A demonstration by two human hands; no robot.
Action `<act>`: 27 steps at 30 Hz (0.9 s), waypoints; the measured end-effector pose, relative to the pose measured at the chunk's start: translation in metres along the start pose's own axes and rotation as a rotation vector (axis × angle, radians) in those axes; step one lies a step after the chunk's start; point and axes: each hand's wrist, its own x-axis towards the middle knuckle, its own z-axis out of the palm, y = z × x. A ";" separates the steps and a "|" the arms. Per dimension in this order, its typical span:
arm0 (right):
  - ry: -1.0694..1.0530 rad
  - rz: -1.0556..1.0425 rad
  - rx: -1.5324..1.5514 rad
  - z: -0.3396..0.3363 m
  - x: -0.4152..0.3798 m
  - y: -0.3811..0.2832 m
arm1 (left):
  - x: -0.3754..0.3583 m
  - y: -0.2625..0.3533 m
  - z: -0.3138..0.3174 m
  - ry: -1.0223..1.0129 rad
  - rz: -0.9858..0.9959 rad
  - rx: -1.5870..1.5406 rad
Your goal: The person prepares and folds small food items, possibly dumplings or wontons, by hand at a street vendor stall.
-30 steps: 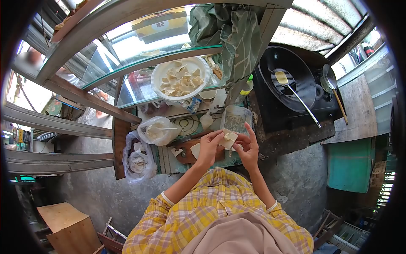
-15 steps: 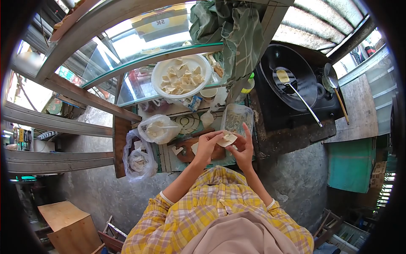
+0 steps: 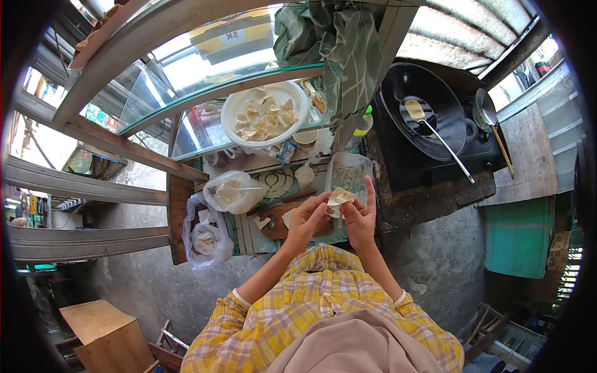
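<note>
A small pale dough wrapper (image 3: 340, 197) is held up between my hands in front of my body. The fingers of my left hand (image 3: 306, 221) pinch its left side. My right hand (image 3: 360, 225) grips the right side with thumb and fingers, the index finger pointing up. Below the hands lies a brown wooden board (image 3: 272, 230) with a few pale dough pieces (image 3: 262, 222) at its left end. Just beyond the hands stands a clear plastic tray (image 3: 347, 169). A white basin (image 3: 230, 128) farther off holds many folded dough pieces (image 3: 267, 118).
A black wok (image 3: 398, 127) with a long-handled turner (image 3: 449, 149) sits on the stove at the right. Plastic bags (image 3: 208, 239) lie left of the board. A glass case (image 3: 217, 84) rises ahead, with a green cloth (image 3: 351, 68) hanging beside it.
My right fingers have closed in on the wrapper's right side, and the wrapper now stands more folded upward. The hands have shifted slightly to the right.
</note>
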 end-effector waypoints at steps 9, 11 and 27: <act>-0.068 -0.057 -0.079 0.021 0.001 -0.010 | 0.004 -0.012 0.017 0.026 -0.004 -0.363; -0.080 -0.094 -0.138 0.026 0.000 -0.012 | 0.005 -0.008 0.021 0.018 0.019 -0.402; -0.058 -0.243 -0.136 0.050 0.002 -0.025 | 0.003 0.028 0.045 0.161 0.259 -0.184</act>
